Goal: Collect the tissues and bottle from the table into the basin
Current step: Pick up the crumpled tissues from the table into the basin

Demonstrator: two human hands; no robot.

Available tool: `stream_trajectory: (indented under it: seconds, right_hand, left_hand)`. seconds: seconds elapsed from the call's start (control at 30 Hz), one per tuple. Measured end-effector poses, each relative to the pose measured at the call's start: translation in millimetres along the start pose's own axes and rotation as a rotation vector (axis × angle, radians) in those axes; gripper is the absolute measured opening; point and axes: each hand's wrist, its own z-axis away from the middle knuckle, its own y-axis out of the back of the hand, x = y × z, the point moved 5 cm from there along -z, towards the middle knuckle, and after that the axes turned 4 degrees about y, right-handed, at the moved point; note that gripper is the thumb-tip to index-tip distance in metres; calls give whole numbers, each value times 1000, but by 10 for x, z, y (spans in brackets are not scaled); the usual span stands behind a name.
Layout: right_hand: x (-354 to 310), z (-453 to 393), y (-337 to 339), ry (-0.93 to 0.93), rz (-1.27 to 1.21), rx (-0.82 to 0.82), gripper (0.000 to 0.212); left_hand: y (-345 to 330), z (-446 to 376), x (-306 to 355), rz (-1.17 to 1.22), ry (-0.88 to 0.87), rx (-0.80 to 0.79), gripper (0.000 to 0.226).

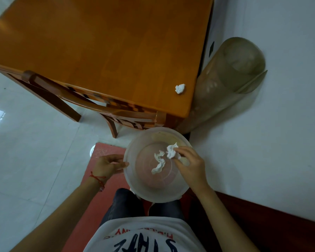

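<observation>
While the right hand (186,161) pinches a crumpled tissue (171,151) over the basin (135,186), letting go low should drop it beside the tissue inside (159,163); the left hand (108,165) grips the rim. Another wad (179,88) waits beyond the right hand, near the surface (98,51) corner, with open room between. No bottle shows

My left hand (108,165) grips the left rim of the round translucent plastic basin (135,186); my right hand (189,165) pinches a crumpled white tissue (171,151) over it. Another twisted white tissue (159,163) lies inside. A third white tissue wad (179,88) sits on the orange wooden table (107,48) beyond, near its right corner.
</observation>
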Motion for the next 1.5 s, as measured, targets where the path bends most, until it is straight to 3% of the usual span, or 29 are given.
stream_trajectory:
  seconds: [0.17,0.47,0.7,0.97,1.27,1.5]
  right_hand:
    - [31,49,-110,-101,-60,-120,51]
    - [299,-866,-42,-336,-286,168,51]
    - [499,-1748,-63,-293,-210,235,48]
    - [744,-2275,-238,-220,-5,115,49]
    - [695,-2119,-244,-151,102,140,32]
    - [561,-1790,-132,-197,-28,213,27]
  left_hand:
    - [1,3,2,9,4,7,16]
    - [6,45,-5,58,-4,27,17]
    - [-2,50,-3,78,0,35,17]
    - [-2,30,-20,94,14,77,21]
    - [-19,8,-34,74,21,72,21]
    - [-14,1,-38,84,19,61,19]
